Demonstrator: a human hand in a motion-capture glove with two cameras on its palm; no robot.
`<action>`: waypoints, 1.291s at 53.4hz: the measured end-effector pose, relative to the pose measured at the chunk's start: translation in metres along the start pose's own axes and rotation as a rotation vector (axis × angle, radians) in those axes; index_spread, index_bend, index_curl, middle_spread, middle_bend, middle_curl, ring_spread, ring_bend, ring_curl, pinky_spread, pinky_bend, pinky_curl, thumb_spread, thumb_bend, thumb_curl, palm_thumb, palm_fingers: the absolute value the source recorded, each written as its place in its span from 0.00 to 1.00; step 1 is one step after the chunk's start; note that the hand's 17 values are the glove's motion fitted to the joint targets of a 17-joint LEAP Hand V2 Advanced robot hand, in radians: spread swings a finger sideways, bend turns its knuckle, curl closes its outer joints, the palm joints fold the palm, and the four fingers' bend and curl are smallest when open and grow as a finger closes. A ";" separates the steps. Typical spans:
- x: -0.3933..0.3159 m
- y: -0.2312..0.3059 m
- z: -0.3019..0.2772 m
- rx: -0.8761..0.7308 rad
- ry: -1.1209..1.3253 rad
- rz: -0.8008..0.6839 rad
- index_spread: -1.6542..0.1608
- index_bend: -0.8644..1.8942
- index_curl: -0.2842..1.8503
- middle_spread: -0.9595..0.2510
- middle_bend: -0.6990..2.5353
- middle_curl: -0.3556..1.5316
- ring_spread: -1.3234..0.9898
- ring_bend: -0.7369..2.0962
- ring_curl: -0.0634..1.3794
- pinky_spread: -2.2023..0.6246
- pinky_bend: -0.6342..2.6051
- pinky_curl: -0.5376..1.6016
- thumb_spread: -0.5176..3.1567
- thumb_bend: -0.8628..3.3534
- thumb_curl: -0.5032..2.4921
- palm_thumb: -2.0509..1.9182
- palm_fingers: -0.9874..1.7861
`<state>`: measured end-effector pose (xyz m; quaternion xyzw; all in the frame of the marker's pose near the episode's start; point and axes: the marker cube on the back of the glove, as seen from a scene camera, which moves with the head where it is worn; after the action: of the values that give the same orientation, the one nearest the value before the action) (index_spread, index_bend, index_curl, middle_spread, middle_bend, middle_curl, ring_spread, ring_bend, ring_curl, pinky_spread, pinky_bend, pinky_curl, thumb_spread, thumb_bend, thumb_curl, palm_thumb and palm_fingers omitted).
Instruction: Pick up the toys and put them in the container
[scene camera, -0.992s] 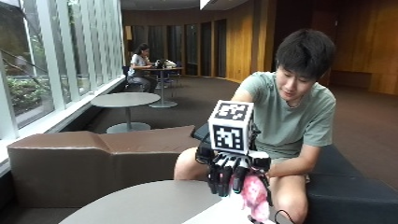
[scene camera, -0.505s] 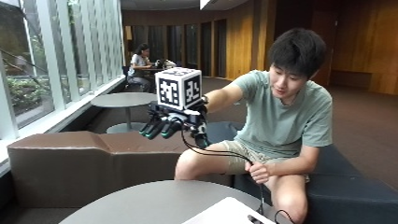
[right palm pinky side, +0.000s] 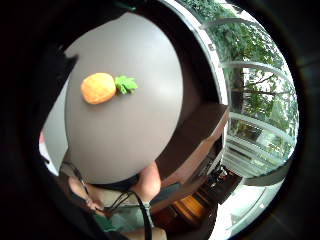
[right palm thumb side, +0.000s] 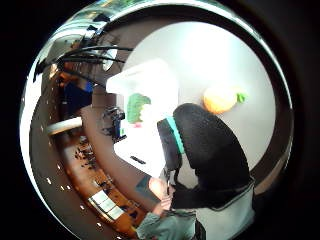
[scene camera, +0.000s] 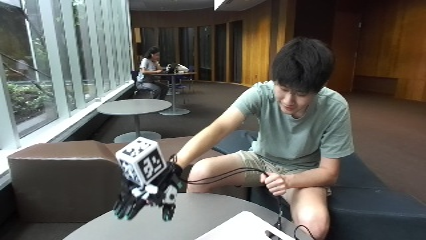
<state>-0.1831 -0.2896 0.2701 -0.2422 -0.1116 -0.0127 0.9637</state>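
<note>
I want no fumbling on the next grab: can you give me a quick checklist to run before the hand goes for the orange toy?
1. Gloved right hand free: ok; its fingers hang straight down, holding nothing.
2. Orange toy in view: ok; it lies alone on the bare grey table.
3. Hand above the table: ok; it hovers over the table's edge, touching nothing.
4. Path to the toy: ok; nothing lies around it.
5. Container within sight: ok; the white container sits on the table, a green toy in it.
6. Bare hand out of the way: ok; it rests at the person's knee.
</note>
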 end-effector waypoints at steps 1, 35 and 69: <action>0.003 -0.005 0.015 -0.017 -0.004 0.002 0.78 0.33 0.18 0.78 0.26 0.36 0.57 0.35 0.30 0.78 0.42 0.40 0.51 0.20 0.27 0.51 0.26; 0.028 -0.039 0.173 0.079 -0.043 0.069 0.75 0.46 0.25 0.62 0.42 0.43 0.43 0.58 0.42 0.68 0.42 0.41 0.41 0.27 0.36 0.71 0.79; -0.057 0.111 -0.131 0.354 0.072 -0.011 0.69 0.63 0.43 0.55 0.55 0.60 0.39 0.69 0.54 0.66 0.51 0.50 0.24 0.23 0.46 0.69 0.73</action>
<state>-0.2027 -0.2546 0.0931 -0.0673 -0.0788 -0.0067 0.9946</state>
